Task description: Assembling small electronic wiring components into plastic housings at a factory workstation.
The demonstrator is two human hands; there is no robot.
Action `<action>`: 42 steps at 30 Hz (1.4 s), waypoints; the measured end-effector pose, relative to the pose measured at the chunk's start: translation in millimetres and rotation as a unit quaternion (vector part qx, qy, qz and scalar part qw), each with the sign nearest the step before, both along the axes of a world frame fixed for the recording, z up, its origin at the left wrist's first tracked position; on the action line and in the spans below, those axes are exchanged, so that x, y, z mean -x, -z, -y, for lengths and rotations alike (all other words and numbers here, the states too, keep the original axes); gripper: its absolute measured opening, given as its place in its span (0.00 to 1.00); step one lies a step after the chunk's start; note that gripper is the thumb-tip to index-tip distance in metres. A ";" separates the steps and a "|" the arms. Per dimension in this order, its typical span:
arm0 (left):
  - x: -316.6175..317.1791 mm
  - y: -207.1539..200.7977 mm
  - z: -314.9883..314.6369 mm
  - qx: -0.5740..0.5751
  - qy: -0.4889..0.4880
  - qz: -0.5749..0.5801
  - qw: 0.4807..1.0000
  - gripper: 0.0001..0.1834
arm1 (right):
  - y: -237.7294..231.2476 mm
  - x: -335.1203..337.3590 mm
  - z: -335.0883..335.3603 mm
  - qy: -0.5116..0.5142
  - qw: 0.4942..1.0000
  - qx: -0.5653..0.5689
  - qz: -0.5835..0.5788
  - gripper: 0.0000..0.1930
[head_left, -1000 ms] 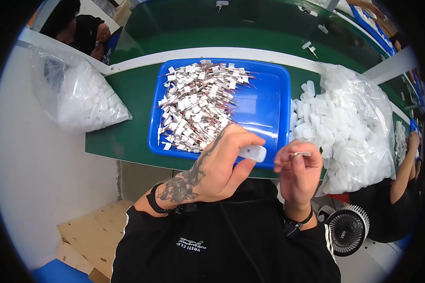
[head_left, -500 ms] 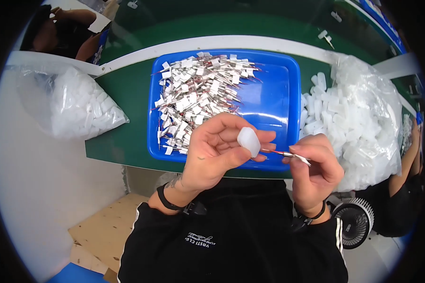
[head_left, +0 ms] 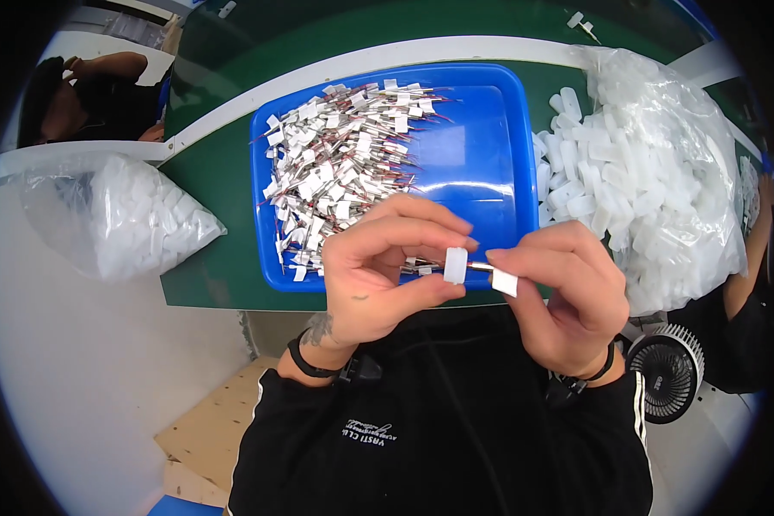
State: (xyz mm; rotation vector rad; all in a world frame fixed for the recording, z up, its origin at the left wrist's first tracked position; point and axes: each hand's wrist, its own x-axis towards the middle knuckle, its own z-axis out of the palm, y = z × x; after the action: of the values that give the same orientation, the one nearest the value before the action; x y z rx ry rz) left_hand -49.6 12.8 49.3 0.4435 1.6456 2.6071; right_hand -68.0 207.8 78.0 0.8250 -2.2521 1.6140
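My left hand (head_left: pixel 374 273) pinches a small white plastic cap (head_left: pixel 456 267) between thumb and fingers, turned edge-on. Facing it, my right hand (head_left: pixel 572 288) grips a thin wired metal part (head_left: pixel 482 267) that carries a folded white label (head_left: pixel 505 282). The wired part's tip meets the cap's right side; whether it is inside the cap cannot be made out. Behind my hands lies a blue tray (head_left: pixel 529 163), its left part heaped with similar labelled wired parts (head_left: pixel 344 155).
An open clear bag (head_left: pixel 662 189) spills white plastic caps at the right. Another clear bag (head_left: pixel 150 215) of white pieces lies at the left. A fan (head_left: pixel 665 374) stands low on the right. Other people's arms (head_left: pixel 740 275) show at the right and far left.
My hands have come together, bringing the wired part up against the cap. The cap has turned from face-on to edge-on. The whole view has shifted slightly.
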 end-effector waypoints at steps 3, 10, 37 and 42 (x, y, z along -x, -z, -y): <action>-0.7 1.3 2.9 0.077 -0.022 -0.001 0.997 0.18 | 5.4 -2.1 3.8 0.005 1.000 0.021 0.008 0.17; 6.3 0.7 4.5 0.136 -0.028 -0.050 0.989 0.18 | 8.9 -3.4 4.5 0.013 1.000 0.015 0.012 0.16; 6.2 -21.8 7.6 0.206 -0.022 -0.120 0.971 0.21 | 16.6 -14.7 5.5 -0.044 0.986 0.116 0.111 0.11; 1.8 -22.9 0.0 0.204 -0.091 -0.183 0.957 0.23 | 23.8 -20.6 0.8 -0.059 0.986 0.097 0.125 0.09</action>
State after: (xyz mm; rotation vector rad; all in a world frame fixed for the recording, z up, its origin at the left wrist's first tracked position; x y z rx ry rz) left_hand -51.4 12.8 72.2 0.8192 2.3753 2.2963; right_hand -47.4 206.9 54.2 0.7532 -2.1904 2.0573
